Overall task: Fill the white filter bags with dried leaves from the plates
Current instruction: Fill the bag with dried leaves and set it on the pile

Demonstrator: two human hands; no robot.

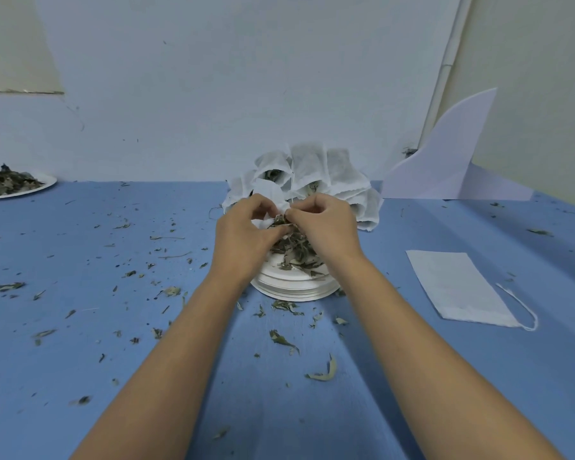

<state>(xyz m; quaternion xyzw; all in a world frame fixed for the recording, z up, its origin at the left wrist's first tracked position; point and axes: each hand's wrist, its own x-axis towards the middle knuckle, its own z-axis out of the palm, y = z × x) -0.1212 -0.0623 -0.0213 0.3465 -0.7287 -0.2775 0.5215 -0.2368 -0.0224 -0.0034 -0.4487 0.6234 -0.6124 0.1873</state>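
So both hands are curled in close together: left hand [246, 232] and right hand [324, 227] pinch the mouth of a white filter bag [273, 197] right over the dried leaves [296, 249] on the stacked plates [292, 287]. Filled bags [312, 171] heap just behind, and one flat empty bag [455, 287] lies off to the right on the blue table [113, 327].

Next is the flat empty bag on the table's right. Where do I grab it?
Pinch the bag at its near edge, by the corner where the string loops out, coming from the right with the right hand. It lies flat on the table, so likely only an edge lifts easily.
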